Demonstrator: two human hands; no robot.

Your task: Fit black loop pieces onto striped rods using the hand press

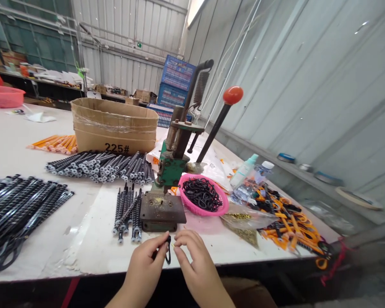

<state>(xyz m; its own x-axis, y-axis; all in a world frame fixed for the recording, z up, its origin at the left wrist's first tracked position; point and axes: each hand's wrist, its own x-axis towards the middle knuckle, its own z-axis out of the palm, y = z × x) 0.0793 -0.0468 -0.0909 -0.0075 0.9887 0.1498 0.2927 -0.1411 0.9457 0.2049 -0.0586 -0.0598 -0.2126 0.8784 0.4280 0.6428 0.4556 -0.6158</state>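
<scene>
My left hand [147,261] pinches a small black loop [169,252] between thumb and fingers just past the table's front edge. Close beside it, my right hand [194,261] holds a tiny yellow piece [173,245] at its fingertips; its exact kind is too small to tell. Right behind both hands stands a green hand press [175,169] with a dark metal base plate [163,211] and a red-knobbed lever [232,95]. A pink basket [223,207] full of black loops [202,194] sits to the right of the press. Plastic bags of small brass-coloured parts [245,234] lie farther right.
Bundles of black spiral-patterned rods [22,214] lie left, with more black rods [99,166] before a cardboard box [115,128]. Orange and black straps [291,226] are heaped right, near a spray bottle [244,170]. Blue crates [176,79] stack behind the press.
</scene>
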